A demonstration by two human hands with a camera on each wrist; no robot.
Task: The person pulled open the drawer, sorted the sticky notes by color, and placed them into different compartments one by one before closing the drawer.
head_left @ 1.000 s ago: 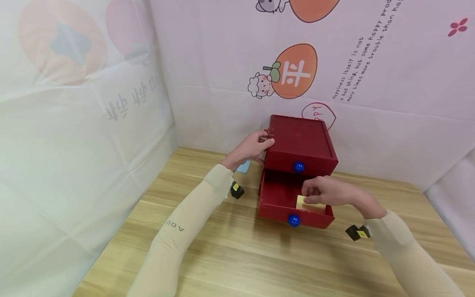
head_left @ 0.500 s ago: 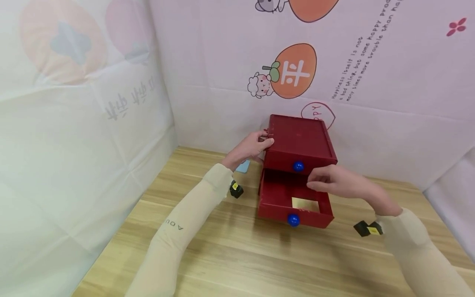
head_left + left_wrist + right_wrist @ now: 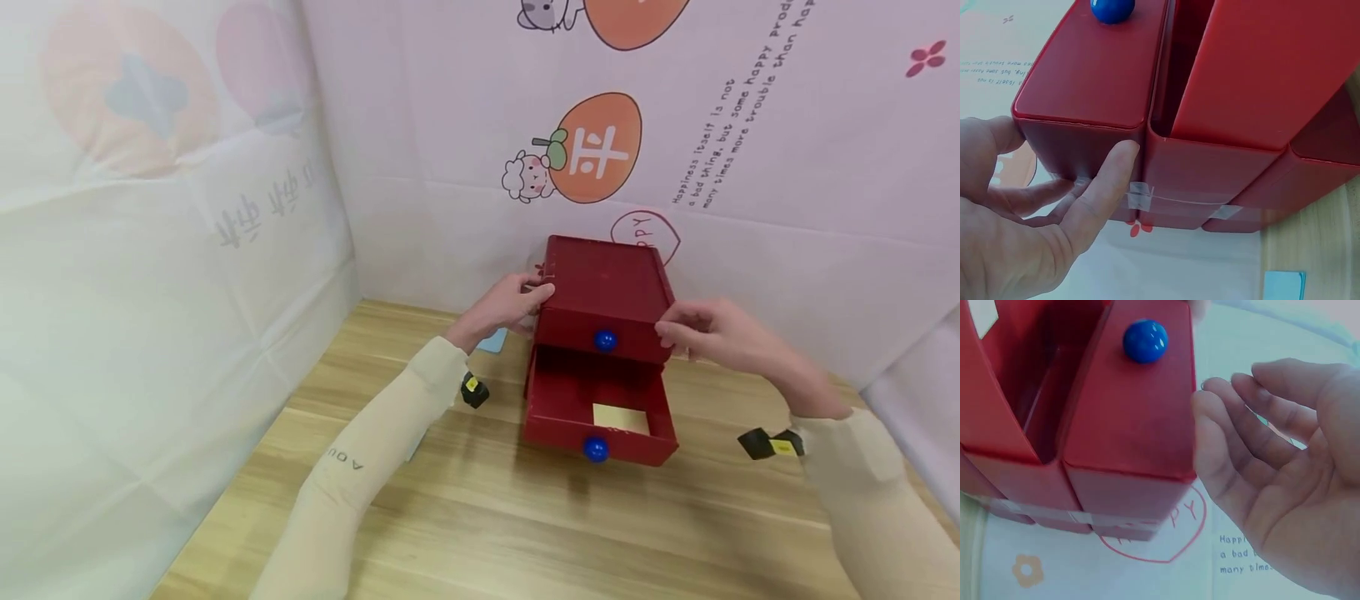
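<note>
A red drawer cabinet (image 3: 607, 279) with blue ball knobs stands against the back cloth. Its upper drawer (image 3: 570, 329) is closed. Below that, a drawer (image 3: 555, 429) is pulled out, with a pale yellow slip (image 3: 621, 418) lying at its front right. My left hand (image 3: 510, 302) rests on the cabinet's upper left edge, thumb on top. In the left wrist view, its fingers (image 3: 1107, 178) lie along the side wall. At the upper right front corner is my right hand (image 3: 720, 333), loosely bent and holding nothing; whether its fingertips touch the cabinet I cannot tell.
A light blue card (image 3: 492, 341) lies on the wooden table (image 3: 480, 525) left of the cabinet. Another pale blue edge (image 3: 415, 444) shows beside the left sleeve. Printed white cloth (image 3: 450, 125) hangs close behind and at the left.
My right hand has lifted out of the pulled-out drawer and moved up and right to the cabinet's upper corner. The yellow slip stays in the drawer. The left hand has hardly moved.
</note>
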